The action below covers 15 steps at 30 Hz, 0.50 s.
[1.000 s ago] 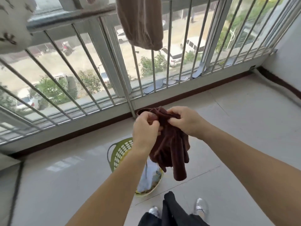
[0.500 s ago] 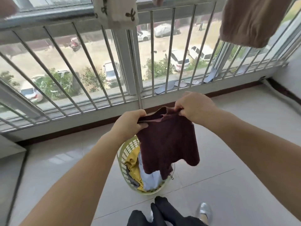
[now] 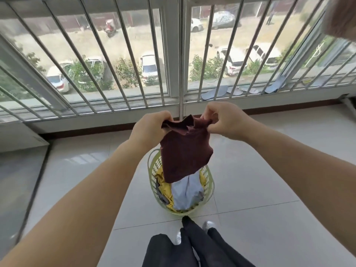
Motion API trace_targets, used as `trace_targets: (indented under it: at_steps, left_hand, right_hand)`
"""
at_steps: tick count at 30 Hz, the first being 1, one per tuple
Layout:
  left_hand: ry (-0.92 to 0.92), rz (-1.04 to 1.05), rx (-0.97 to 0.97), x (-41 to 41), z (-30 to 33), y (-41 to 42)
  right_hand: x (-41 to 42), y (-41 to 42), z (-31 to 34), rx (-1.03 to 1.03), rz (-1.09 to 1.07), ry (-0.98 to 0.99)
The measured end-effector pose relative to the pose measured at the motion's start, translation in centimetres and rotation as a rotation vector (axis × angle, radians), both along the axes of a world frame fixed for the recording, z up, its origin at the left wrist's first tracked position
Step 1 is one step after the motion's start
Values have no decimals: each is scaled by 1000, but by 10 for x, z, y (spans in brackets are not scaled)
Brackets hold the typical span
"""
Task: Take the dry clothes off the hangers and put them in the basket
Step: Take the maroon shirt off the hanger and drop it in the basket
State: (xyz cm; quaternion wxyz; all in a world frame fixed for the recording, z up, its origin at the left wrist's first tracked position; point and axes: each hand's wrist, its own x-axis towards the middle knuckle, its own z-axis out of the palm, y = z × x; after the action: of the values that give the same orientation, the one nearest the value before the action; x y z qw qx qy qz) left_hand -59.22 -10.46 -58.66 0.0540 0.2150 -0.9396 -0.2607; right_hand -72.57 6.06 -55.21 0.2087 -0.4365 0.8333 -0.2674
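The maroon garment (image 3: 185, 151) hangs free of any hanger, suspended directly above the basket (image 3: 209, 186), its lower hem just over the clothes already inside. The left hand (image 3: 150, 126) pinches one side of the top edge; the right hand (image 3: 224, 120) pinches the other side, fingers curled into the cloth. The span between them is short, so the fabric sags and folds.

Handling judgement: the garment appears light, soft and limp, with no stiffness. It will collapse when released. Hold at the top edge, as now; no firm grip is needed, and nothing here is fragile.

The basket is pale green, perforated plastic, standing on the floor (image 3: 269, 170) just ahead of the person's feet. It holds a yellow item (image 3: 165, 189) and a light blue item (image 3: 185, 193).

The floor is glossy pale tile. Beyond it stands a window with metal bars (image 3: 134, 64), overlooking parked cars. Another hanging cloth (image 3: 341, 16) shows at the upper right.
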Motion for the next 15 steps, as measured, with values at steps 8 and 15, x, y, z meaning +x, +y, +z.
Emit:
trace_targets:
  at_steps: [8,15]
  left_hand:
    - [-66,152,40,-15,-40,-18]
    - [-82,229,24,-28,-82,-37]
  right_hand:
    - [-23,-37,-48,-64,-11,-143]
    - [-44,-68,-100,-109,25,-146]
